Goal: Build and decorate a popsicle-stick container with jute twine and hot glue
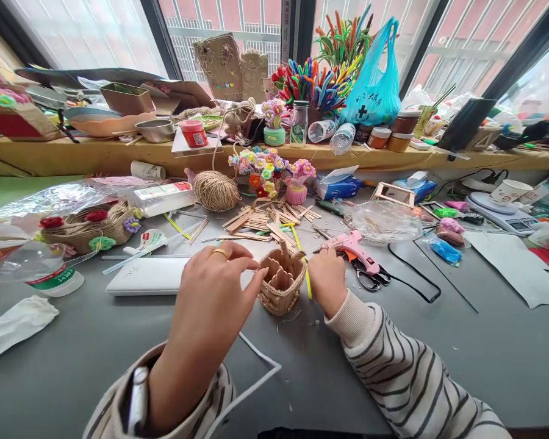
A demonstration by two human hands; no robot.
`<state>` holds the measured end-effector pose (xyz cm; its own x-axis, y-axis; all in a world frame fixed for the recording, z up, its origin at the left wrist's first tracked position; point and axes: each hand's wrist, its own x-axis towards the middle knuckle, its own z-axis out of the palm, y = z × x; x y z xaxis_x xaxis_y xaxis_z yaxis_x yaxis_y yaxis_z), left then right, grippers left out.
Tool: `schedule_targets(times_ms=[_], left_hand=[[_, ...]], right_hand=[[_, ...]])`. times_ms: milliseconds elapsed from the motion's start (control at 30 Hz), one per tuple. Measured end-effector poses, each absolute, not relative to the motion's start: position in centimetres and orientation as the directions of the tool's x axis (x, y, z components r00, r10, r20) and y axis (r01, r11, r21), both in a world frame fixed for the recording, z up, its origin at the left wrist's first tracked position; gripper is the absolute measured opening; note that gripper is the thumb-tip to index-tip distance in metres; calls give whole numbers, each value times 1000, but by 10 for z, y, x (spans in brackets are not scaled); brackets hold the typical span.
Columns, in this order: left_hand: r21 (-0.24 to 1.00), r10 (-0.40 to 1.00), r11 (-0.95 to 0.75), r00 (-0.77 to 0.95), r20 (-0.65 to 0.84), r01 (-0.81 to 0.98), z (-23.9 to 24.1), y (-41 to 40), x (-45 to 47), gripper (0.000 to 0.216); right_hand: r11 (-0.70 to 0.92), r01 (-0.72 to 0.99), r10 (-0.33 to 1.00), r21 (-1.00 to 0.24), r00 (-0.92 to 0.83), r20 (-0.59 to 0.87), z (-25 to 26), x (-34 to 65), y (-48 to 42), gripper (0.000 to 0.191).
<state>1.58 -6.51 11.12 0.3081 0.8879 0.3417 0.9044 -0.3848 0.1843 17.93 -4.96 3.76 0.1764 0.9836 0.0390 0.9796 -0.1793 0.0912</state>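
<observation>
A small basket (pixel 281 299) of wooden sticks, with twine round its rim, stands upright on the grey table between my hands. My left hand (pixel 213 286) is at the basket's left rim, its thumb and index finger drawn together in a pinch. Whatever lies between those fingertips is too small to make out. To the basket's right, my right hand (pixel 328 277) is closed with its fingers curled down; any held thing is hidden. Just beyond that hand lies a pink hot glue gun (pixel 352 244), with black-handled scissors (pixel 368 277) beneath it.
Loose craft sticks (pixel 256 218) lie in a heap behind the basket. A twine ball (pixel 216 190) sits farther back. The white power bank (pixel 146 277) is left of the basket, its white cable (pixel 268 361) running toward me. A black cord (pixel 421 286) loops at right.
</observation>
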Motion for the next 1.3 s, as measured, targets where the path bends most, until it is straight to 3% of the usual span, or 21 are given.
schedule_targets(times_ms=[333,533,633,700,800,933,1100,1300], left_hand=[[250,807,-510,358,469,823,104,-64,1,16],[322,787,-569,389,478,757,96,-58,5,14],[358,748,-632,419,516,687,97,-51,6,16],[377,707,-688,454,543,620,101,-46,8,22],[406,636,-770,535,556,493,108,-37,14,27],[488,616,-786,549,565,379,112,-32,20,9],[721,744,-647,415,525,247,102,-31,20,7],[773,769,-593,442,461,225,95,-33,22,7]], right_hand=[[-136,986,990,101,131,53,45,191,-59,23],[-205,974,962,-97,219,164,61,214,-80,11],[-120,968,931,-222,187,313,83,229,-92,10],[75,956,911,-284,50,410,103,235,-97,13],[311,895,885,-321,-149,442,136,232,-96,13],[424,831,871,-359,-267,411,162,217,-89,10],[370,743,874,-558,-74,481,159,207,-86,11],[355,703,884,-617,-37,466,152,201,-84,5]])
